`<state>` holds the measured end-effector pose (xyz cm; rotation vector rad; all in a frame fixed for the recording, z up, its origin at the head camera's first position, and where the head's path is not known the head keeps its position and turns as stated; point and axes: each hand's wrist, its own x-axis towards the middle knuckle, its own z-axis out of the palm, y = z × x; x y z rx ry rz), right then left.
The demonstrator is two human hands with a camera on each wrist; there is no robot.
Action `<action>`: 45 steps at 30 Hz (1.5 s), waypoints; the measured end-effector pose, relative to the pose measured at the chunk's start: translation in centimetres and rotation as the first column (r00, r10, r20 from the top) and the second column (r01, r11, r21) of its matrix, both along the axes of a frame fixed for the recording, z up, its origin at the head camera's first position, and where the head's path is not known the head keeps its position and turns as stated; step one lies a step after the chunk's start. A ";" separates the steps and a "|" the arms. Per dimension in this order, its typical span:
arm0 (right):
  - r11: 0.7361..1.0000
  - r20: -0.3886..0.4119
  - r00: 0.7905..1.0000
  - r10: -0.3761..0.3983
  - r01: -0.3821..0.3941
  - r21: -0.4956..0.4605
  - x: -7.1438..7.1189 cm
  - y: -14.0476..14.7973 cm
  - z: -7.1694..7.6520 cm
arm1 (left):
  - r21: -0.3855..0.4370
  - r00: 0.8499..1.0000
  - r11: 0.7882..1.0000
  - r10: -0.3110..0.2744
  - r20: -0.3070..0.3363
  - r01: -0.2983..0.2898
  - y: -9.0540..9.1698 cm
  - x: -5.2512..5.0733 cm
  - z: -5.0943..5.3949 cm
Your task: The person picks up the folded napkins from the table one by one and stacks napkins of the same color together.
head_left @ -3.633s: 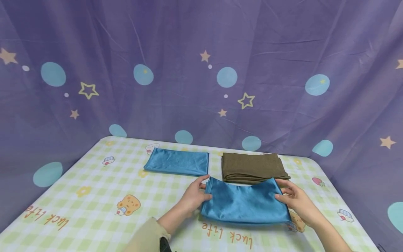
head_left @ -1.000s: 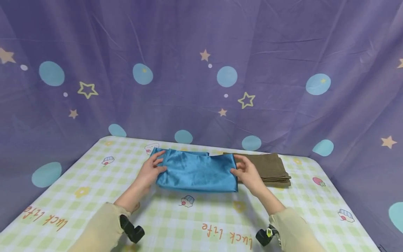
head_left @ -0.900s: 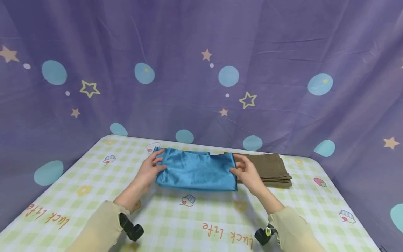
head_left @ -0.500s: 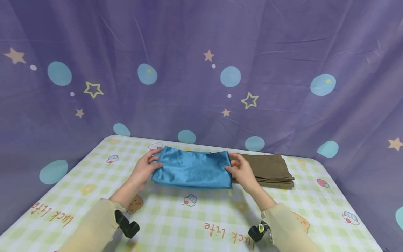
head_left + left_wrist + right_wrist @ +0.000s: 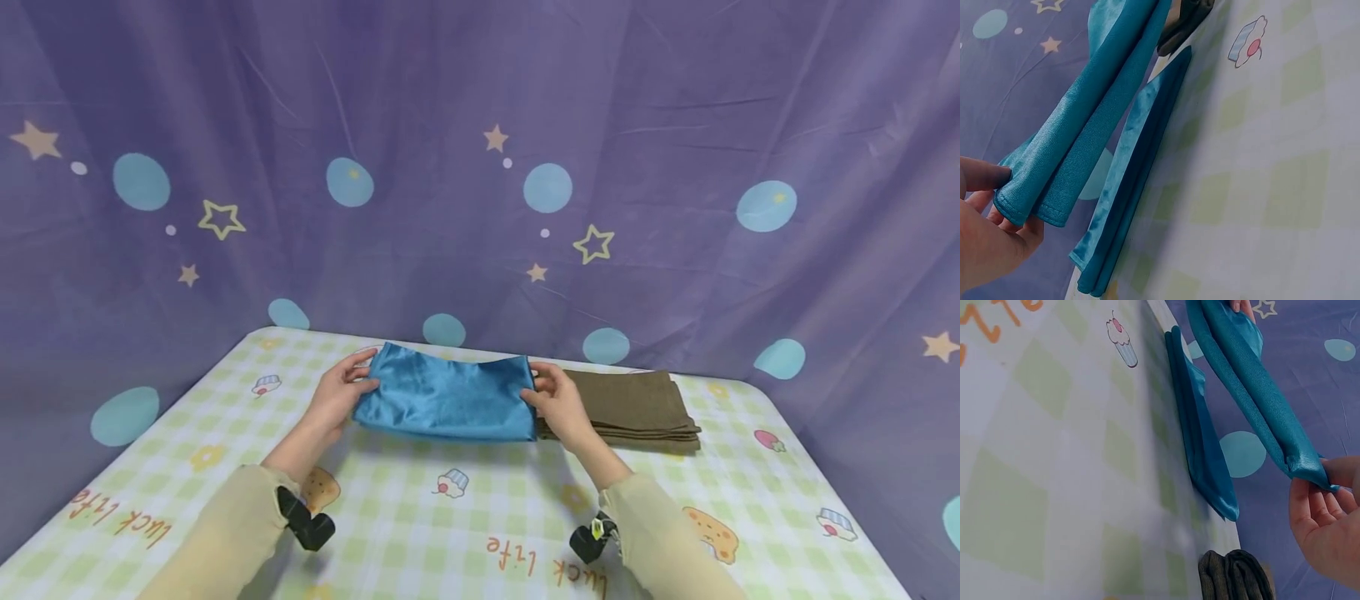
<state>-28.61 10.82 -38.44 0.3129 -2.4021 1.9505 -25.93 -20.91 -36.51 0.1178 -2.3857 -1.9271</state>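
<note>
Between both hands hangs a folded piece of shiny blue cloth (image 5: 450, 396), raised above the table. My left hand (image 5: 336, 396) pinches its left end, thumb on the near face and fingers behind. At the other end, my right hand (image 5: 561, 406) grips it the same way. Beneath the held piece lies a second folded blue cloth (image 5: 1129, 169); the wrist views show a gap between the two, while the head view has it hidden. A folded brown cloth (image 5: 630, 408) rests on the table just right of my right hand.
The table wears a green and white checked cover (image 5: 405, 533) with printed cartoons. A purple curtain (image 5: 450, 100) with stars and dots hangs behind its far edge. Each wrist carries a black camera mount (image 5: 303, 521).
Both hands have carried the blue cloth from the near right, in front of the brown cloth, to the left and away, over the other blue cloth. Lately it shifted slightly further left.
</note>
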 end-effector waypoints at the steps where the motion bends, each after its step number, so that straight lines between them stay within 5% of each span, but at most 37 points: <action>1: 1.000 -0.003 1.000 0.002 -0.002 0.000 -0.1 -0.1 0.0 | 0.005 1.000 1.000 0.002 -0.002 -0.002 -0.1 -0.1 -0.1; 12: 1.000 0.007 1.000 -0.017 0.017 -0.009 -1.6 -1.1 -0.2 | 0.040 1.000 0.999 0.005 -0.013 -0.005 -0.7 -1.9 -0.7; 28: 0.999 0.004 0.999 -0.049 0.049 0.017 -3.4 -2.7 -0.7 | 0.106 0.995 0.989 0.101 0.013 -0.102 -1.1 -5.3 -2.0; 45: 0.993 0.027 0.994 -0.102 0.101 0.062 -5.2 -3.8 -1.3 | 0.085 0.999 0.996 0.036 -0.040 -0.033 -1.8 -6.7 -1.4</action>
